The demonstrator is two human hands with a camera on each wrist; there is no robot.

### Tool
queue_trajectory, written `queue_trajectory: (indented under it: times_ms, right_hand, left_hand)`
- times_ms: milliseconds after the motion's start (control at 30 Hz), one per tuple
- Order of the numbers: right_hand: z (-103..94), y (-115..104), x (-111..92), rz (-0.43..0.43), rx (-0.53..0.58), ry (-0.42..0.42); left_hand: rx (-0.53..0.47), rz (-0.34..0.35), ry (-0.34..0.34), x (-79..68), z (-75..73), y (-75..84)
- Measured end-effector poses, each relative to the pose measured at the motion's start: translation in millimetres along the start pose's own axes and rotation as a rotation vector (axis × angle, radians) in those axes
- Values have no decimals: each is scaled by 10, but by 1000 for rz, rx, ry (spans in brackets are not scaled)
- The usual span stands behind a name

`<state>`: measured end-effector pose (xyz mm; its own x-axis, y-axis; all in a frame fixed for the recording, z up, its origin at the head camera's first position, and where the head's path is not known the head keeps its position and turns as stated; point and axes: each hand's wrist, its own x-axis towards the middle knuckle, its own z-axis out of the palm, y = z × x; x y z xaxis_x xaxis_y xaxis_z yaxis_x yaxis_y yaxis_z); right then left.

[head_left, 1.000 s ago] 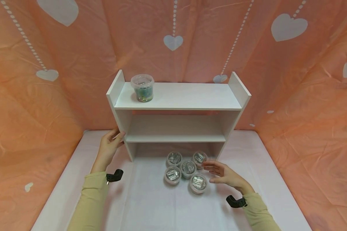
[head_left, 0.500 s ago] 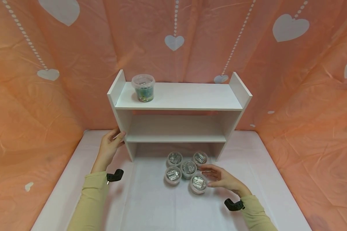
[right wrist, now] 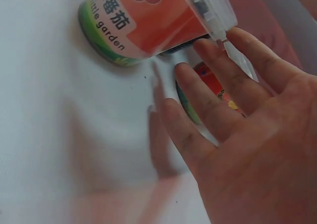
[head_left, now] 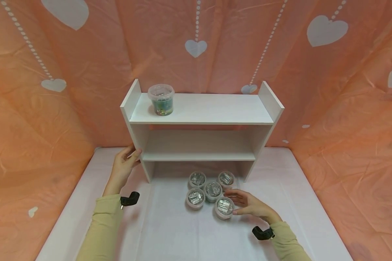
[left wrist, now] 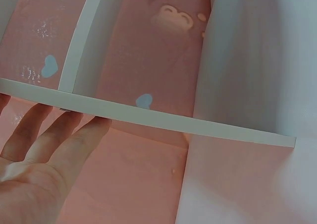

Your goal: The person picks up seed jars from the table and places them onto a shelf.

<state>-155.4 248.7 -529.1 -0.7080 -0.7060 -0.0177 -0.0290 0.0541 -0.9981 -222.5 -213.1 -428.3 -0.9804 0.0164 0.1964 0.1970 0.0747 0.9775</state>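
Observation:
Beside the left side panel of the white shelf unit [head_left: 196,156], my left hand [head_left: 123,165] rests its extended fingertips against the panel's outer face. Fingers spread, my right hand [head_left: 251,208] reaches around the right side of the nearest lidded plastic cup [head_left: 224,206], thumb close to its front. In the right wrist view, that cup [right wrist: 148,21] has a red label with "little garden" and a green base. Part of another red-labelled cup [right wrist: 210,78] shows between my fingers. Several more cups with silvery contents under their lids cluster behind, including one at back right [head_left: 226,178].
A taller clear tub [head_left: 162,105] with green contents stands on the top shelf at left. A white cloth [head_left: 170,232] covers the table. Orange sheeting with heart prints [head_left: 222,47] hangs behind and at both sides.
My right hand has shifted left and toward me, from beside the back right cup to the nearest cup. My left hand stays at the shelf's side.

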Motion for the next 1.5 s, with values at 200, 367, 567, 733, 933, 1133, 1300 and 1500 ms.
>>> queue_trajectory:
  times_ms: [200,367,567,733,933,1133,1300,1500]
  right_hand:
    - [6,30,9,15,-11,3]
    - [21,61,16,28,-23,13]
    - [30,108,39,23,-42,17]
    - [31,136,46,30,-58,26]
    - [48,137,52,14,-65,17]
    - [33,157,94,-13,-90,6]
    - [42,154,108,-16,-90,23]
    - [59,151,72,-26,-88,35]
  left_hand:
    - [4,2,4,1,1,0]
    - [8,-4,5,1,1,0]
    - [4,-2,6,-10,3,11]
    - [-1,1,10,-18,6,-5]
    - [-6,7,10,-22,16,0]
    - [9,7,19,-10,-20,-3]
    - [-5,13,22,-7,-32,-1]
    - [-17,14,22,-11,1,-23]
